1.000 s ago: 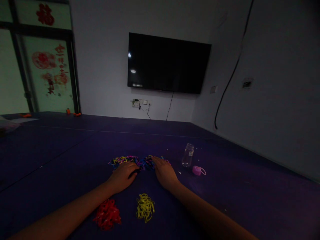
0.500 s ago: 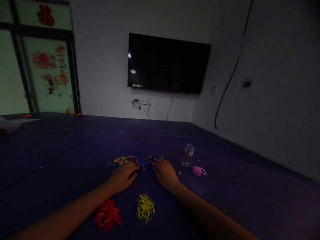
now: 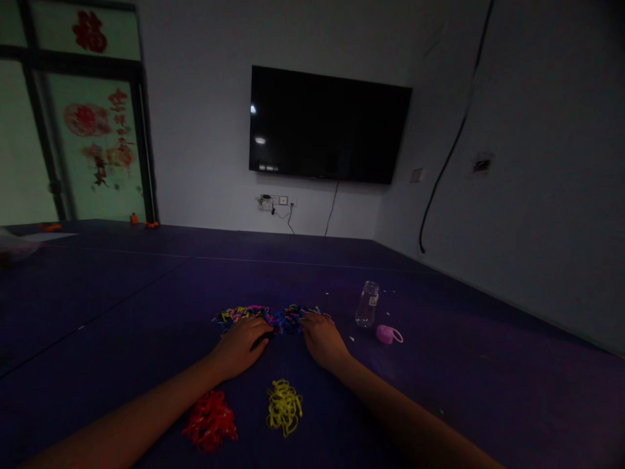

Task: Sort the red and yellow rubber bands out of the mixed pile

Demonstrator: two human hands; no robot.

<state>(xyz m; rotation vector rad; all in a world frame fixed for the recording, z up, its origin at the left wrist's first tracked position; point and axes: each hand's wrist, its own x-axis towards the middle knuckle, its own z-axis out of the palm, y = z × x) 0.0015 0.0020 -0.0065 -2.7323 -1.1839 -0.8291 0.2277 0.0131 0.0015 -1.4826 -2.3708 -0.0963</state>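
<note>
A loose pile of mixed-colour rubber bands (image 3: 289,320), mostly blue, black, pink and yellow, spreads across the purple surface beyond my hands. My left hand (image 3: 241,345) rests against its near left side, thumb apart from the fingers. My right hand (image 3: 323,337) lies over the right end, its slightly bent fingers touching the bands; the tips are partly hidden. Closer to me are a heap of red rubber bands (image 3: 211,420) beside my left forearm and a smaller heap of yellow ones (image 3: 284,407) between my arms.
To the right stands a clear bottle (image 3: 366,306) without its lid. A pink lid with a loop (image 3: 385,334) lies beside it. Small white scraps dot the purple surface (image 3: 463,391). A dark television (image 3: 329,124) hangs on the far wall; a plastic bag (image 3: 14,244) sits far left.
My right hand's fingers have drawn back and bent over the bands, having been stretched farther forward. My left hand and the heaps stay in place.
</note>
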